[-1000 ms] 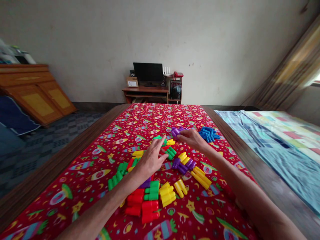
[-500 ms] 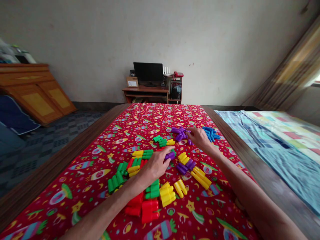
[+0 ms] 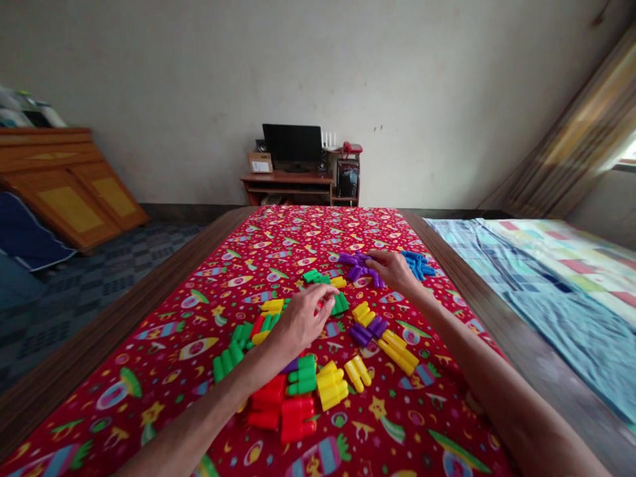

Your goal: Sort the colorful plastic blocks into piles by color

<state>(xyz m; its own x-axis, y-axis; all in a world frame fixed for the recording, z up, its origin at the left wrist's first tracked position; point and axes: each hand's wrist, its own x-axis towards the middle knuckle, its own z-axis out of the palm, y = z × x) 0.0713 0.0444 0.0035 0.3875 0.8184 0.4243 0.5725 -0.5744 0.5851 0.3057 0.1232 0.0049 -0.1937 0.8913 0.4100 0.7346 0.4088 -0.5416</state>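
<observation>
My left hand [image 3: 307,315] hovers over the middle of a spread of plastic building blocks, thumb and fingers curved apart with no block visible between them. Just past its fingertips lies a green block [image 3: 340,304]. My right hand [image 3: 392,267] reaches to the purple block pile [image 3: 356,267], with thumb and fingers pinched at a purple block on the near-right side; the fingertips partly hide it. Beside that hand sits a pile of blue blocks [image 3: 420,264]. Under and around my left forearm are red blocks [image 3: 298,419], green blocks [image 3: 229,360] and yellow blocks [image 3: 332,386], some partly covered.
A red patterned cloth [image 3: 189,391] covers the dark wooden table [image 3: 442,281]. Joined yellow and purple blocks [image 3: 368,332] lie right of centre. A bed [image 3: 556,298] adjoins the right side. A desk with a monitor [image 3: 293,144] stands at the wall, and a wooden cabinet [image 3: 74,185] at left.
The purple block under my left fingers is gone from there, uncovering the green block. My left hand has shifted slightly left with its fingers lifted. My right hand stays at the purple pile.
</observation>
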